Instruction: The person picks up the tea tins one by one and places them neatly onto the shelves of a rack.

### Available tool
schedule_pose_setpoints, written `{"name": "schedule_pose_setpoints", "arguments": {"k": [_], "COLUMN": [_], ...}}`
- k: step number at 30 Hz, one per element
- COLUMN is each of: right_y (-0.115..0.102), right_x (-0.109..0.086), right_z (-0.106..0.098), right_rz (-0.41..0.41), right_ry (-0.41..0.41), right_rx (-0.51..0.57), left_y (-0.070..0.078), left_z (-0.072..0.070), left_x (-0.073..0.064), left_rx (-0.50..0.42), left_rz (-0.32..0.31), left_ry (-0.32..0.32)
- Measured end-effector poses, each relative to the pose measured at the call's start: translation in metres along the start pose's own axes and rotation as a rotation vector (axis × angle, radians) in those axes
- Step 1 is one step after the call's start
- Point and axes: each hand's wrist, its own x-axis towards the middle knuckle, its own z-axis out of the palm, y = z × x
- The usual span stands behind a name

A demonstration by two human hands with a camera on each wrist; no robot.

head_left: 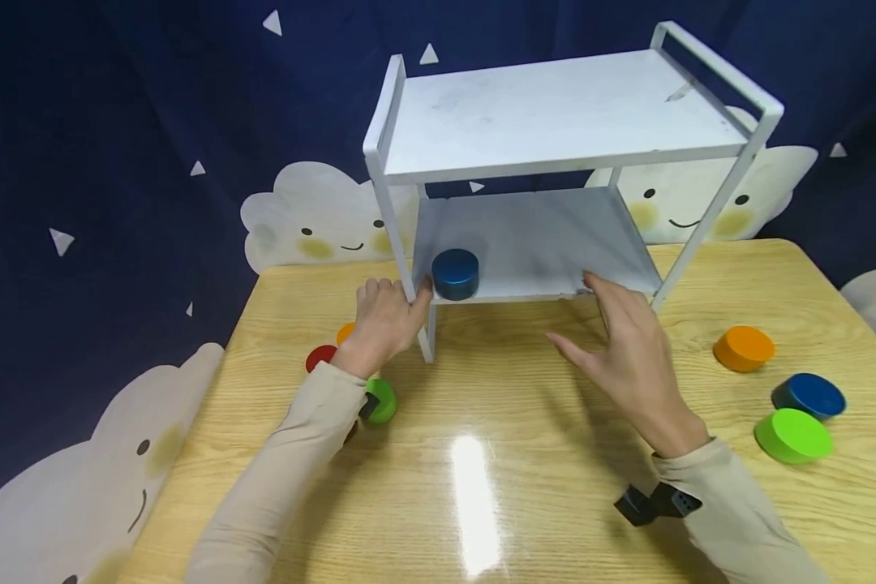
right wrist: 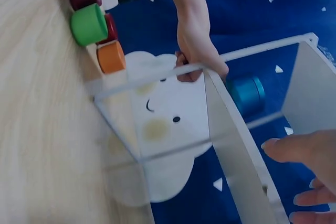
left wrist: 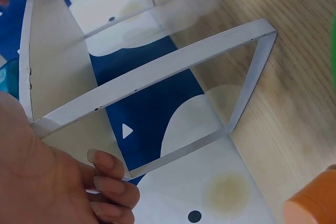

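Observation:
A white two-tier metal rack [head_left: 555, 109] stands on the wooden table, a blue round tin [head_left: 456, 274] at the front left of its lower shelf. My left hand [head_left: 388, 320] grips the rack's left front post at lower-shelf height, thumb on the inner side close to the tin. In the left wrist view, the fingers [left wrist: 118, 190] of that hand are curled beside the white frame. My right hand [head_left: 631, 357] is at the right part of the lower shelf's front edge, thumb and fingers spread apart, with nothing between them. Its fingertips overlap the shelf edge in the head view.
On the right of the table sit an orange round tin [head_left: 745, 349], a blue one [head_left: 809, 396] and a green one [head_left: 793, 436]. Left of the rack, partly behind my left arm, are red [head_left: 321, 357], orange [head_left: 345, 332] and green tins [head_left: 383, 401]. A dark blue curtain [head_left: 153, 122] hangs behind.

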Motion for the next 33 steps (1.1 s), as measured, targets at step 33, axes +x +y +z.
{"name": "schedule_pose_setpoints", "arguments": {"k": [33], "right_y": [0.09], "right_x": [-0.097], "right_z": [-0.063], "right_rz": [0.574], "right_ry": [0.079], "right_rx": [-0.149], "left_y": [0.0], "left_z": [0.002], "left_x": [0.0], "left_rx": [-0.022], "left_rz": [-0.013], "left_ry": [-0.01]}}
